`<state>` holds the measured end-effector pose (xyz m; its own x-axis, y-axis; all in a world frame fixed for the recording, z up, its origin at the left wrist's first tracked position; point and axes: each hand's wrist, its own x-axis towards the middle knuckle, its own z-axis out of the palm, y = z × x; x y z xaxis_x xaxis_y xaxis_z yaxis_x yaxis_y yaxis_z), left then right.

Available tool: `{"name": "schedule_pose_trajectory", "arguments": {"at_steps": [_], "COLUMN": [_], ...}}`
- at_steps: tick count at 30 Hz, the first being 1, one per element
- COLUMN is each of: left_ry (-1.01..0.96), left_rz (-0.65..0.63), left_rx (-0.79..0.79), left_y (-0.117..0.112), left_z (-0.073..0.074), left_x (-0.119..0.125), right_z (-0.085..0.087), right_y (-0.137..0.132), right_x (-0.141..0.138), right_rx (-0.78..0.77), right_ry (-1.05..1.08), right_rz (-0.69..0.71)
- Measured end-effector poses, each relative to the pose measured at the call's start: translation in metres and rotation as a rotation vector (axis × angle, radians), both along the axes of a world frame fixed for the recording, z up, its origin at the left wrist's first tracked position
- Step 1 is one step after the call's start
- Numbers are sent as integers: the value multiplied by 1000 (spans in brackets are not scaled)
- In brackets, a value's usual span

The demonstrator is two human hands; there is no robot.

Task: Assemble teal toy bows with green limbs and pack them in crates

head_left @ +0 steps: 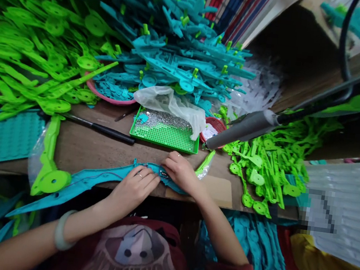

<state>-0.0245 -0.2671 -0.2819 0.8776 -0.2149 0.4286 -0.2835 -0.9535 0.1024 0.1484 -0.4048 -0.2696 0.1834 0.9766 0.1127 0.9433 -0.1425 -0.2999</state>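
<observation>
- Work state: I judge the assembly to be partway through. In the long, curved, blue plastic half-shell (94, 178), a thin dark cable (108, 173) lies along the inner face, and a small module with metallic parts (163, 174) sits near the middle.
- Outstanding: I see no cover over the inner face, so I rate the shell as not yet closed. Whether the module is fastened, I cannot tell.
- Left hand (138, 183): I have it palm down across the shell, fingers together and slightly bent. Its contact is on the shell; the thumb is hidden, so I cannot confirm a firm grip.
- Right hand (179, 170): I have its fingers curled, tips down at the shell just beside the module. I cannot tell whether they pinch anything.
- Shell position: under both hands at the near edge of the brown surface (80, 153). The long, tapered section extends leftward from the left hand; the short end passes beneath the right hand. The module lies between the hands.
</observation>
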Motion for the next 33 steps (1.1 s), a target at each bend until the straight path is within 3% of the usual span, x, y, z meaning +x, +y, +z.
{"name": "schedule_pose_trajectory", "arguments": {"at_steps": [8, 15, 25, 33], "left_ry": [12, 53, 60, 155], "left_rz": [101, 125, 100, 118], "left_rx": [35, 5, 47, -77], "left_y": [-10, -7, -8, -2], "left_z": [4, 7, 8, 10], "left_x": [8, 16, 17, 23], "right_z": [8, 5, -4, 1], "right_y": [-33, -50, -56, -49], "right_x": [-14, -33, -49, -52], "right_rx": [-78, 28, 127, 7], "right_ry": [-190, -269, -359, -325], "right_rz": [-38, -136, -204, -286]}}
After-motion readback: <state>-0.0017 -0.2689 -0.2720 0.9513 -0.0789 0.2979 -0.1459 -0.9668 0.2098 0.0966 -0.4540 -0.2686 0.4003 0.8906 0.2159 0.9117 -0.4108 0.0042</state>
